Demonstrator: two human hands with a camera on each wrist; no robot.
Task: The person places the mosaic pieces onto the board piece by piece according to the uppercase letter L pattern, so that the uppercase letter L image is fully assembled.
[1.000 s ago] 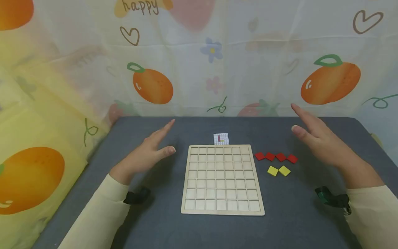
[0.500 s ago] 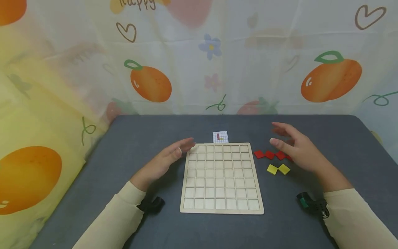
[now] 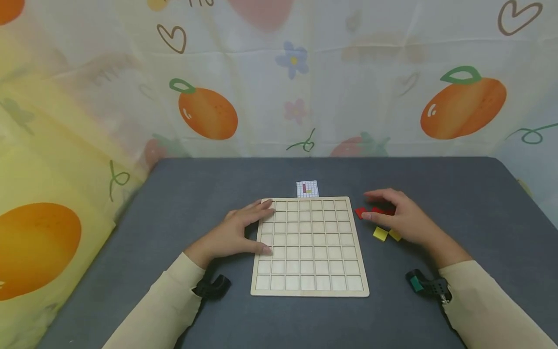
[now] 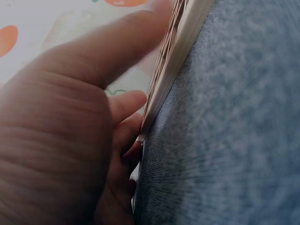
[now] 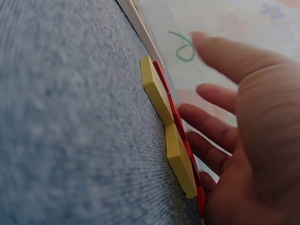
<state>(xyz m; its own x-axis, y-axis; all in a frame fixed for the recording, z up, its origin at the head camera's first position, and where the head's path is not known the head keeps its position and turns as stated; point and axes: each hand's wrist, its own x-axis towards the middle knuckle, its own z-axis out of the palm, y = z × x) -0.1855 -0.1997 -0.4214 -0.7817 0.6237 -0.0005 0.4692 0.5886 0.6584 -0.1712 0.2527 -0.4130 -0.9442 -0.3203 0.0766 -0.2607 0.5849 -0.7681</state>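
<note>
A square wooden grid board [image 3: 310,293] lies flat on the dark grey table. My left hand [image 3: 233,232] rests on its left edge, fingertips and thumb spread over the frame and outer cells; the left wrist view shows the board's side [image 4: 176,58] beside the fingers. Over a row of red square tiles [image 3: 360,213] to the board's right hovers my right hand [image 3: 405,218], thumb and fingers apart, gripping nothing. It partly hides the red tiles. Two yellow tiles [image 3: 380,234] lie nearer me, with their thick edges plain in the right wrist view.
Behind the board lies a small card [image 3: 307,188] printed with a grid and coloured cells. A fruit-patterned cloth [image 3: 261,97] hangs along the table's far edge. Each wrist wears a black camera mount [image 3: 212,287].
Both hands came inward and down. My left hand went from the air beside the board onto its left edge; my right hand moved left and lowered over the red tiles.
</note>
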